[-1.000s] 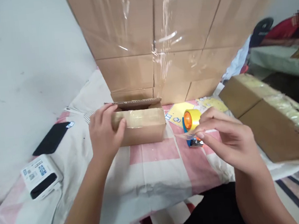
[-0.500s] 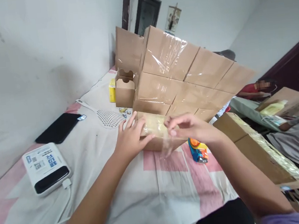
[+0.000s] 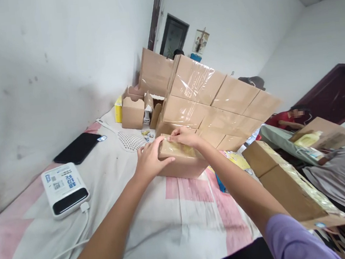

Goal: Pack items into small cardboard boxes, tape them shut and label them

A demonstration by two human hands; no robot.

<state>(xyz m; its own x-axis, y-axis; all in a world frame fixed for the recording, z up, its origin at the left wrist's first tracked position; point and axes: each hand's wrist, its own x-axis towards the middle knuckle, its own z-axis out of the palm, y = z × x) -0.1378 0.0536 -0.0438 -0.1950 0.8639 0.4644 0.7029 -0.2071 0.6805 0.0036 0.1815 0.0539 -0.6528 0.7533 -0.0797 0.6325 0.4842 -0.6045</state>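
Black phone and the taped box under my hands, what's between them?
In the head view, the white perforated swatter lies between the black phone and the taped box, and your left hand touches the box's end.

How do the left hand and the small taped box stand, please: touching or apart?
Touching: in the head view, the left hand rests against the small taped box, thumb on its near side.

Box (image 3: 185, 168) is matt cardbd w/ glossy plstc tape (image 3: 179, 148), cloth (image 3: 162, 222) beneath matt.
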